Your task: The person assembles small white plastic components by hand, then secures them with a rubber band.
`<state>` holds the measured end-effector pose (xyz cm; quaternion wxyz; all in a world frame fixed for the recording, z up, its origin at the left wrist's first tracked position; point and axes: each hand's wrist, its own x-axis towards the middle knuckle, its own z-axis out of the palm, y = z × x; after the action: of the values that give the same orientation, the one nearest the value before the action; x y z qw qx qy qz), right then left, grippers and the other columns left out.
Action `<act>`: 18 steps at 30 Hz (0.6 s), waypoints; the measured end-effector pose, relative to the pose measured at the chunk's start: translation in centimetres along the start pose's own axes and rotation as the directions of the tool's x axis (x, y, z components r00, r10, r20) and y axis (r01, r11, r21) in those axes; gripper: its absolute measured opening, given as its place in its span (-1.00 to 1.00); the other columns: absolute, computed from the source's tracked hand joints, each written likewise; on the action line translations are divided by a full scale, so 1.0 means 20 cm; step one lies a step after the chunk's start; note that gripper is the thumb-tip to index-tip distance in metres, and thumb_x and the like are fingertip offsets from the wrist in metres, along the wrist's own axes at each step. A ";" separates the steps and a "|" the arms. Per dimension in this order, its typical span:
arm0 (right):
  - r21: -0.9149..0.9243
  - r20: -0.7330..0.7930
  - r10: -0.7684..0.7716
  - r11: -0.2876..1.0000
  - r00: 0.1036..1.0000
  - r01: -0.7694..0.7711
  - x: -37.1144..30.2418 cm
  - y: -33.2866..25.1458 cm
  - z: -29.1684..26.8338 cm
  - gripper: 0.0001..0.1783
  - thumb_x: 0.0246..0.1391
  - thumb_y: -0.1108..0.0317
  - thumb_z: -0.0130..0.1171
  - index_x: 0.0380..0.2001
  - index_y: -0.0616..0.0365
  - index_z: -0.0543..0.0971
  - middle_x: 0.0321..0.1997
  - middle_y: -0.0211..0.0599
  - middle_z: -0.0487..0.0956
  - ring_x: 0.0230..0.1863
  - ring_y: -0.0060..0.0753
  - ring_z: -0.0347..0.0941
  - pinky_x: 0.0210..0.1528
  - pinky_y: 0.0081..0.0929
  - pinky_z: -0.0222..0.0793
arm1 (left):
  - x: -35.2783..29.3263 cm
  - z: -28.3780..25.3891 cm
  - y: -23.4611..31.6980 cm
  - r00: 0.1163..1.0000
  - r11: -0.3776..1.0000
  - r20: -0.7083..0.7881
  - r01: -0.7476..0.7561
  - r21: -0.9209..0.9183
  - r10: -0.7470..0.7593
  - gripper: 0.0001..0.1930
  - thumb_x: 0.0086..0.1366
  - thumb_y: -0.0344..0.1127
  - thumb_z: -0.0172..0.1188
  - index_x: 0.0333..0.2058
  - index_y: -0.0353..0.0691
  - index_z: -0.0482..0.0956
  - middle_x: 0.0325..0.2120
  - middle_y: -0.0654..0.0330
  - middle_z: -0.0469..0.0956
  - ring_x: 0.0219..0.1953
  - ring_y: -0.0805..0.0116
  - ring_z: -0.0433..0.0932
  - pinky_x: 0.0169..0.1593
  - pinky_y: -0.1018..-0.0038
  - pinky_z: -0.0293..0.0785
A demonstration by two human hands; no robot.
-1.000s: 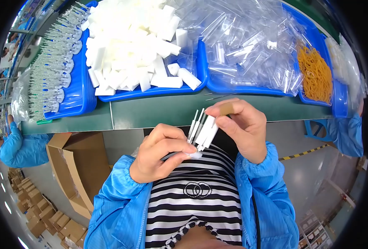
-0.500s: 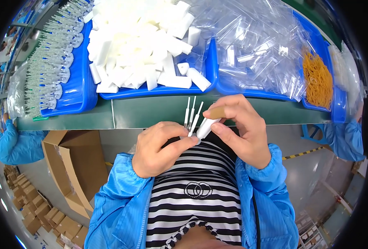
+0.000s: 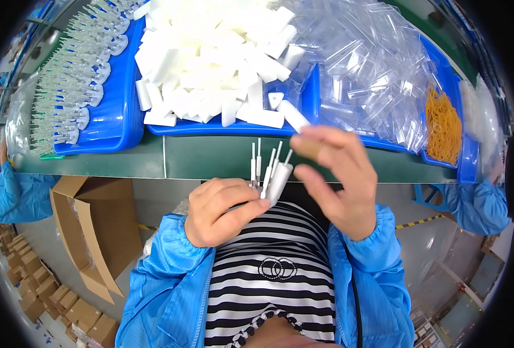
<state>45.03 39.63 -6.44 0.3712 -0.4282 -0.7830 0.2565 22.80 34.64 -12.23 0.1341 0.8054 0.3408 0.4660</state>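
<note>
In front of my striped shirt, my left hand (image 3: 225, 211) is closed, pinching a small bunch of thin white sticks (image 3: 267, 178) that point upward. Among them stands a thicker white foam tube (image 3: 279, 184), its lower end at my left fingertips. A thin tip pokes out of the tube's top. My right hand (image 3: 344, 180) is empty, thumb and fingers spread just right of the tube, a tan band on one finger. Beyond it, a loose white foam piece (image 3: 293, 116) overhangs the rim of the middle blue tray (image 3: 210, 127).
The left blue tray (image 3: 109, 110) holds rows of thin, clear-based pieces (image 3: 65, 110). White foam pieces (image 3: 210, 64) heap the middle one. Clear plastic sleeves (image 3: 373, 87) and yellow rubber bands (image 3: 442, 124) lie rightward. Below the green table (image 3: 210, 156) stands an open cardboard box (image 3: 103, 232). People in blue work at both sides.
My right hand has let go of the foam tube and opened, moving slightly up and away. The tube now stands with the sticks in my left hand. The view has shifted slightly.
</note>
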 end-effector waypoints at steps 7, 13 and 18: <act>-0.547 0.179 -0.100 0.817 0.979 0.184 0.10 0.05 0.05 -0.48 -0.13 0.34 0.38 0.00 0.03 0.58 -0.18 -0.45 0.55 -0.20 -0.38 0.37 -0.18 -0.39 0.18 | -0.02 0.02 -0.03 0.997 0.998 -0.023 0.068 0.011 -0.068 -0.60 -0.14 -0.63 0.45 -0.27 -0.15 0.60 -0.30 0.18 0.55 -0.35 0.20 0.60 -0.34 0.42 0.56; -0.465 0.122 -0.183 0.858 0.976 0.219 0.10 0.10 0.02 -0.67 0.03 0.41 0.26 -0.07 0.08 0.61 -0.29 -0.47 0.51 -0.27 -0.37 0.40 -0.22 -0.41 0.23 | -0.02 0.04 -0.05 0.995 0.997 -0.070 0.074 -0.004 -0.075 -0.64 -0.15 -0.56 0.42 -0.27 -0.21 0.67 -0.36 0.20 0.58 -0.37 0.22 0.60 -0.36 0.42 0.57; 0.082 -0.007 0.173 0.982 0.985 -0.172 0.04 0.03 -0.03 -0.80 0.29 0.40 0.08 -0.09 0.20 0.58 -0.26 -0.32 0.53 -0.32 -0.46 0.44 -0.26 -0.49 0.36 | 0.05 -0.02 0.00 0.997 0.993 0.028 0.071 -0.094 -0.069 -0.65 -0.10 -0.61 0.44 -0.27 -0.16 0.66 -0.29 0.20 0.60 -0.34 0.22 0.58 -0.32 0.43 0.51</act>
<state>45.49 40.71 -6.08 0.3704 -0.4807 -0.7292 0.3162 22.83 35.22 -11.46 0.1928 0.7914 0.3444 0.4668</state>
